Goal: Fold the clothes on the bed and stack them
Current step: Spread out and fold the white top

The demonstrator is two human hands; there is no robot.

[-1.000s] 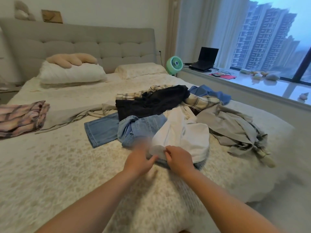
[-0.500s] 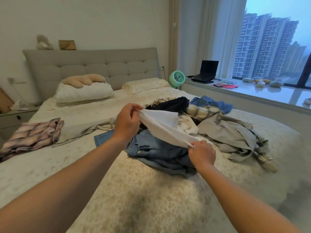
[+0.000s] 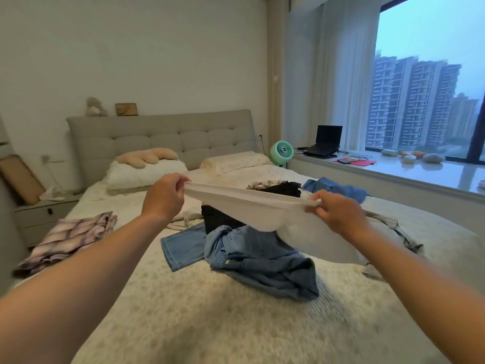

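Item: white soft-cloth garment [image 3: 252,208], held stretched in the air above the cream patterned bed [image 3: 210,319], over a crumpled blue denim garment [image 3: 259,258] and a black garment [image 3: 217,218]. One end of its upper edge is pinched by the left hand [image 3: 164,197], the other end by the right hand [image 3: 337,212]; the hands are held well apart, the edge taut between them, the body of the cloth sagging below. Handling, as judged: light, limp, not fragile, likely to crease and droop unless taken at two corners or the shoulder seams. A folded pink-and-grey plaid garment [image 3: 70,237] lies at the left side of the bed, well apart from the heap.
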